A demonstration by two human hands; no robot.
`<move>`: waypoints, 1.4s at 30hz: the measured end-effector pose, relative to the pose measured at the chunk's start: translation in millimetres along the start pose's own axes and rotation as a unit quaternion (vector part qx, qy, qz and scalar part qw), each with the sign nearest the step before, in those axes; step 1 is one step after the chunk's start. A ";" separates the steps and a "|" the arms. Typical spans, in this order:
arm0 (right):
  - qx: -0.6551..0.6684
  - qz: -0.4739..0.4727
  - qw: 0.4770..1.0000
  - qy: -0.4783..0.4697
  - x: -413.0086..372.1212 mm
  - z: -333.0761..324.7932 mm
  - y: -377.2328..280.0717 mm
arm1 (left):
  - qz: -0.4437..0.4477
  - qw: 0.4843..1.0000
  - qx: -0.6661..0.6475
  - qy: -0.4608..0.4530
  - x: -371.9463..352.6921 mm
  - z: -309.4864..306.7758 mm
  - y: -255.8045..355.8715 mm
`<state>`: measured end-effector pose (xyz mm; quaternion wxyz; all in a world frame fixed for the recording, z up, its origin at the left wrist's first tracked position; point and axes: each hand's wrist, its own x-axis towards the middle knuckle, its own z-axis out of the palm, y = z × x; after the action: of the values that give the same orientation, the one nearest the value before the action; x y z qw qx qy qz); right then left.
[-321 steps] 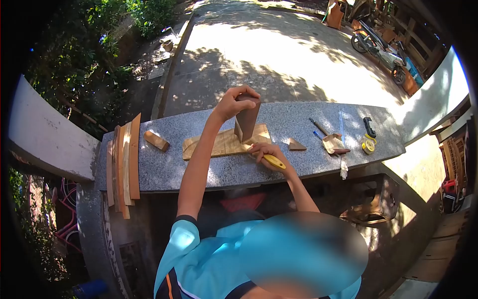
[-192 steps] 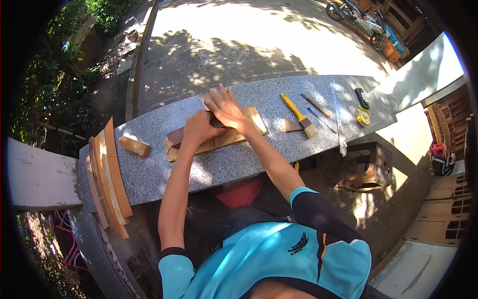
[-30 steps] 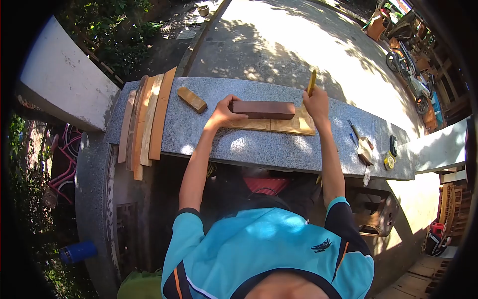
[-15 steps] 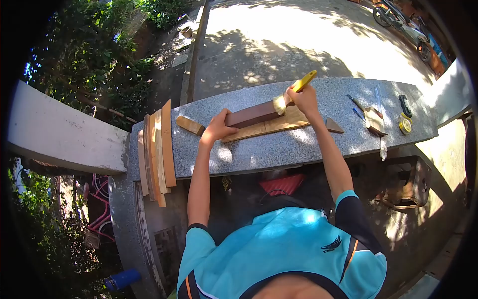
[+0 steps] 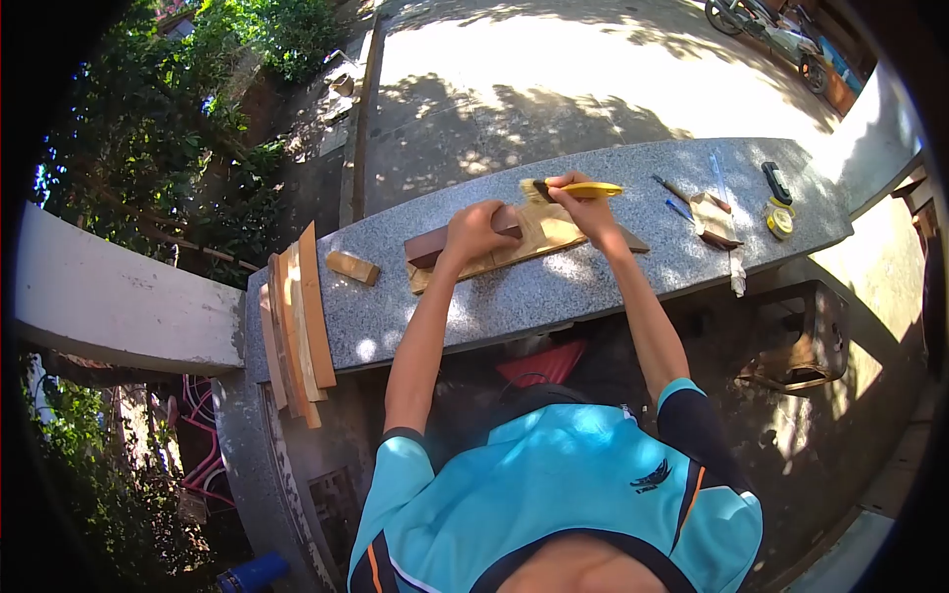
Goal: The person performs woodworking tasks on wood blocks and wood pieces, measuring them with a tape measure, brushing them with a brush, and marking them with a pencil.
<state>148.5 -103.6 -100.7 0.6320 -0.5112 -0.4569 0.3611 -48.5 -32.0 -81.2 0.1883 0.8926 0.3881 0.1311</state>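
My left hand (image 5: pixel 478 233) is closed over the top of a long dark brown block (image 5: pixel 425 247), its fingers wrapped round the right half. Under the block lies a pale wooden board (image 5: pixel 550 229) on the speckled stone counter (image 5: pixel 474 321). In my right hand (image 5: pixel 585 210) is a paintbrush (image 5: pixel 597 189) with a yellow handle, held almost level. Its pale bristles point left, just beyond the block's right end and over the board's far edge. A short wooden block (image 5: pixel 353 267) rests on the counter to the left.
Several wooden strips (image 5: pixel 297 316) lie across the counter's left end. On the right are a folded tan sheet (image 5: pixel 712 219), a blue pen (image 5: pixel 678 208), a yellow tape measure (image 5: pixel 779 219) and a black-handled tool (image 5: pixel 776 181). White pillars flank the counter.
My left hand has moved from the brown block's left end to its right half, and the block sits lower. The brush has swung from slanting upright to nearly level, off the block.
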 end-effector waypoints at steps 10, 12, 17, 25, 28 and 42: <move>-0.059 -0.140 0.941 -0.303 -1.2 26.7 -105.4 | 0.028 0.943 -0.330 0.022 -4.4 -58.6 -10.1; 0.095 -0.212 0.895 -0.380 -2.1 15.6 -136.4 | 0.028 0.912 -0.403 0.072 -10.4 -68.8 -9.9; -0.110 -0.340 0.922 -0.151 9.0 51.2 -153.6 | 0.105 0.800 -0.571 0.154 -12.1 -78.3 -9.6; -0.211 -0.146 0.854 -0.452 -24.3 49.1 -48.6 | 0.077 0.730 -0.641 0.225 -6.0 -52.7 -35.4; -0.172 -0.202 0.876 -0.403 -6.6 63.2 -78.1 | 0.070 0.745 -0.632 0.204 0.6 -45.5 -46.9; -0.200 -0.216 0.869 -0.398 -10.5 60.1 -49.5 | 0.085 0.776 -0.596 0.190 11.7 -59.6 -39.5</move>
<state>87.6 -105.1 -50.9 0.3426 -0.3283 -0.8314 0.2893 -88.8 15.4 -44.2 0.5930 0.5881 0.1829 0.5187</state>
